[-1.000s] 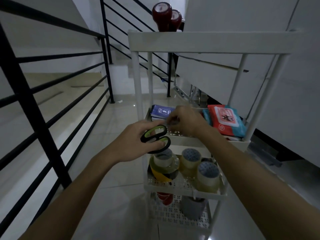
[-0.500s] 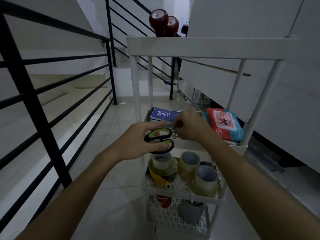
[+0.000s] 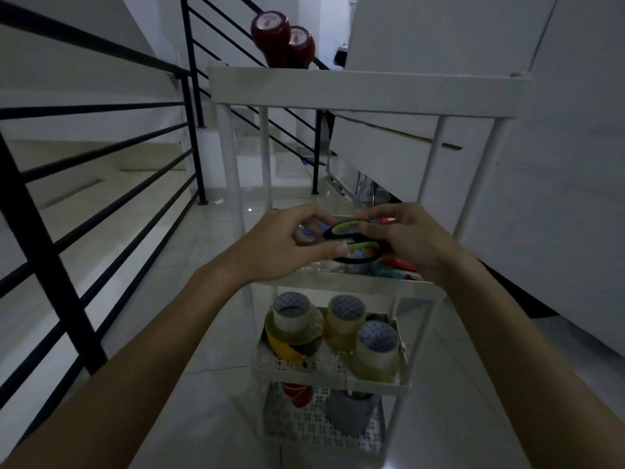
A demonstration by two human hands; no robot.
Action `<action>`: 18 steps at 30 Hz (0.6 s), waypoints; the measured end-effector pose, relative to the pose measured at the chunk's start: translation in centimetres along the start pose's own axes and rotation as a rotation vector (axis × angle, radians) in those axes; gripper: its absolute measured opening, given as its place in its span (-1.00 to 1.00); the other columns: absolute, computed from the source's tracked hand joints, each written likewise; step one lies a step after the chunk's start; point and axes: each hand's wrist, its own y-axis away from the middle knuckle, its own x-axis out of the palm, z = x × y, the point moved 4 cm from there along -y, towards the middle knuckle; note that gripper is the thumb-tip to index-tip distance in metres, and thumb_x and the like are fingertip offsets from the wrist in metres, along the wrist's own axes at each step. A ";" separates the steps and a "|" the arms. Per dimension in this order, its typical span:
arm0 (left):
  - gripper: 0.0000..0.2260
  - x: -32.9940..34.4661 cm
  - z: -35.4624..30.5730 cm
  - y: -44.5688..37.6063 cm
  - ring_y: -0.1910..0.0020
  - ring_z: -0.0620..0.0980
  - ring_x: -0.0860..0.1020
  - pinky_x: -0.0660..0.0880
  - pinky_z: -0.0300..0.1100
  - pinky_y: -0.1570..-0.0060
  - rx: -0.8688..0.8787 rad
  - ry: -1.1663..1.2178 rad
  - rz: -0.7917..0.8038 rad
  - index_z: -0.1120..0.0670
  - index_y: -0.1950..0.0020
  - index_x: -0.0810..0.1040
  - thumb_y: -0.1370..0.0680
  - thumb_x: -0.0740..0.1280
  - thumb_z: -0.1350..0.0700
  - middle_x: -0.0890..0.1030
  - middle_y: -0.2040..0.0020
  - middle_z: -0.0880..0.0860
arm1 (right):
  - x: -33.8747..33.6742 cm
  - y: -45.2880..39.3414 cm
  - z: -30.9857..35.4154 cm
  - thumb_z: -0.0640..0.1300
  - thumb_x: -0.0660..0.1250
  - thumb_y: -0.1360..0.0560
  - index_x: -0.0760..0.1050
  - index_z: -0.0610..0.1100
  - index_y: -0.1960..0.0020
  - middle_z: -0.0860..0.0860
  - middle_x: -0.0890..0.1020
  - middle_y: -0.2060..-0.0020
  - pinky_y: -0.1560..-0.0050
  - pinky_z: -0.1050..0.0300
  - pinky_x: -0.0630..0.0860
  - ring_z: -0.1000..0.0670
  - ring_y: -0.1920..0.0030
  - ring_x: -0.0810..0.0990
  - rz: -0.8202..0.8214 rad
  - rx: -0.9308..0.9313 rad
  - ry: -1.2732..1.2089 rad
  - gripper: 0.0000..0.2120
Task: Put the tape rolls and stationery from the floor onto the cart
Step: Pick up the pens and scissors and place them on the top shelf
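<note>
Holding the scissors (image 3: pixel 355 243) with both hands, the person has them just above the second shelf of the white cart (image 3: pixel 358 93). The left hand (image 3: pixel 287 247) pinches the blade end, though the blades are hidden behind its fingers. The right hand (image 3: pixel 409 236) curls its grip around the black and green handles. The scissors lie flat, with their long side going left to right between the two hands. The shelf is right under both grips, so I think the next move is straight down. The right hand is nearer the open spot. Below the hands, the tape rolls (image 3: pixel 341 330) already stand on the next shelf. Two red bottles (image 3: pixel 282 42) sit on the top shelf.
</note>
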 end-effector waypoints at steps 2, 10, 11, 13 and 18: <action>-0.56 -0.5 0.3 -0.3 -0.01 -0.21 0.65 0.56 -0.36 -0.01 0.013 -0.069 0.051 -0.10 -0.30 0.58 -0.46 0.56 -0.09 0.67 -0.09 -0.11 | -1.5 -0.3 0.4 -0.22 0.37 -0.61 0.65 -0.20 -0.18 -0.13 0.71 0.04 0.28 0.25 0.63 0.01 0.18 0.69 -0.126 -0.015 0.089 -0.82; -0.66 0.2 3.3 -3.8 -0.09 -0.01 0.68 0.61 -0.03 -0.16 0.013 -0.477 0.207 0.05 -0.31 0.67 -0.54 0.48 0.24 0.72 -0.15 0.08 | -0.7 -2.3 -0.1 -0.10 0.37 -0.60 0.62 -0.10 -0.27 -0.11 0.63 -0.20 0.15 0.25 0.48 0.06 0.06 0.63 -0.063 0.001 0.573 -0.74; -0.68 0.3 3.5 -3.9 -0.10 0.00 0.67 0.61 -0.03 -0.16 0.016 -0.506 0.219 0.07 -0.29 0.67 -0.55 0.47 0.24 0.72 -0.15 0.09 | -0.5 -2.4 -0.4 -0.07 0.41 -0.58 0.60 -0.08 -0.28 -0.10 0.62 -0.23 0.07 0.19 0.49 0.00 -0.03 0.62 -0.027 0.009 0.571 -0.71; -0.70 0.1 3.7 -4.2 -0.08 -0.02 0.67 0.61 -0.14 -0.11 -0.002 -0.460 0.188 0.09 -0.29 0.67 -0.56 0.46 0.24 0.71 -0.14 0.07 | -0.5 -2.3 -0.1 -0.06 0.47 -0.53 0.53 -0.10 -0.35 -0.09 0.64 -0.21 0.00 0.14 0.60 -0.02 -0.04 0.68 -0.022 -0.040 0.312 -0.58; -0.69 -0.7 3.0 -5.0 0.02 -0.02 0.70 0.66 -0.12 -0.04 -0.136 -0.159 0.005 0.06 -0.22 0.66 -0.49 0.55 0.18 0.72 -0.02 0.01 | 0.0 -2.4 0.6 0.06 0.51 -0.48 0.27 -0.02 -0.53 -0.09 0.61 -0.19 -0.09 -0.01 0.68 -0.04 0.07 0.77 -0.132 -0.096 -0.203 -0.28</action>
